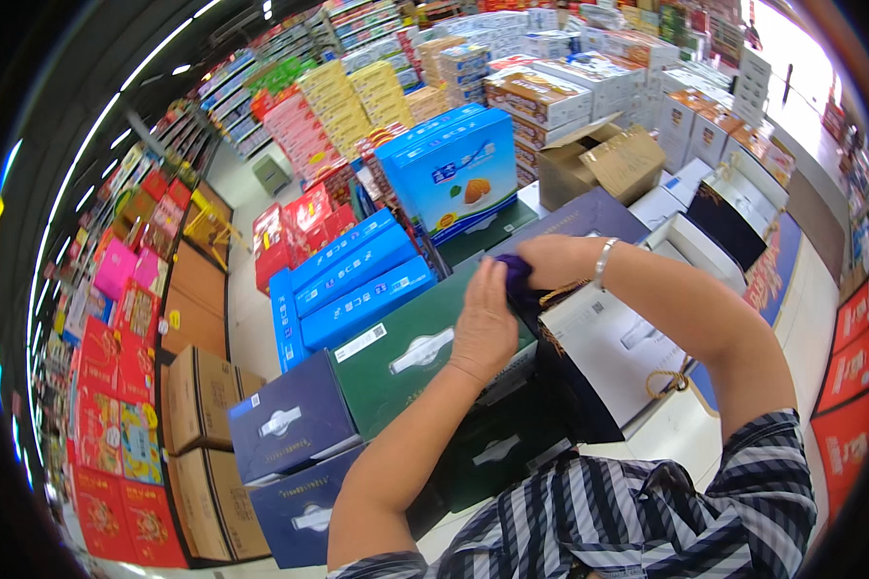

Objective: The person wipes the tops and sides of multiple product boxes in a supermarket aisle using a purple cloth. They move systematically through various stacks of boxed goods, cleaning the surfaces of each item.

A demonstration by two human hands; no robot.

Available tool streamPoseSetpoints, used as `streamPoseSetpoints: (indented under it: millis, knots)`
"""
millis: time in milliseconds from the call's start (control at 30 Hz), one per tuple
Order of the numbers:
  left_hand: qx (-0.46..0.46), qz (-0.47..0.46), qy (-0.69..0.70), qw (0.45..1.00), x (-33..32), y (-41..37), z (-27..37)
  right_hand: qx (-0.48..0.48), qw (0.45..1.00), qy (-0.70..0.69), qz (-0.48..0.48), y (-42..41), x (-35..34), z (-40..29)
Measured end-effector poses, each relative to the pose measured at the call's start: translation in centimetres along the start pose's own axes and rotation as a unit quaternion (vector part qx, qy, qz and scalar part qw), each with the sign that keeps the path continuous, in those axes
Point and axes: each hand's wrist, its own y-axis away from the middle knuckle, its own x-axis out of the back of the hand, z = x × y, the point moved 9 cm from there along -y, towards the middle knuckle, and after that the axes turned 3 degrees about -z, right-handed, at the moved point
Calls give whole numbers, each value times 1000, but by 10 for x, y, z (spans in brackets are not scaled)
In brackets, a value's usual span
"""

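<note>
My right hand [550, 259] is closed around a bunched dark purple cloth [515, 275]. A silver bangle circles that wrist. My left hand [487, 318] lies over the top of a green gift box [376, 376], its fingertips against the cloth; whether they pinch it is hidden. The green box has a white plastic handle [421, 350] and a printed code sticker. On its left stands a dark blue gift box [293, 434], stacked on another. Below my right forearm is a white box [608, 340] with gold rope cords and a dark opened side.
Blue cartons [362, 279] lie beyond the green box, with an upright blue almond-drink carton [456, 170] behind. An opened cardboard box [601, 159] sits farther back. Red gift boxes [105, 362] and brown cartons [199, 398] line the left, near a yellow step stool [210, 224].
</note>
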Motion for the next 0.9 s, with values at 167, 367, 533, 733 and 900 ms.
streamPoseSetpoints:
  millis: [167,367,533,733,900]
  knots:
    - [61,70,74,993,13,6,-28,66,968,-208,128,15,42,-12]
    - [47,-15,13,999,-4,5,-20,91,773,-475,410,219,129,72]
    - [2,-51,5,999,-11,7,-10,260,648,-515,497,409,88,125]
    - [6,-44,-2,999,-17,2,-17,123,467,-668,567,476,-117,221]
    - [171,-37,231,957,-11,13,-88,-14,290,-787,544,424,-280,297]
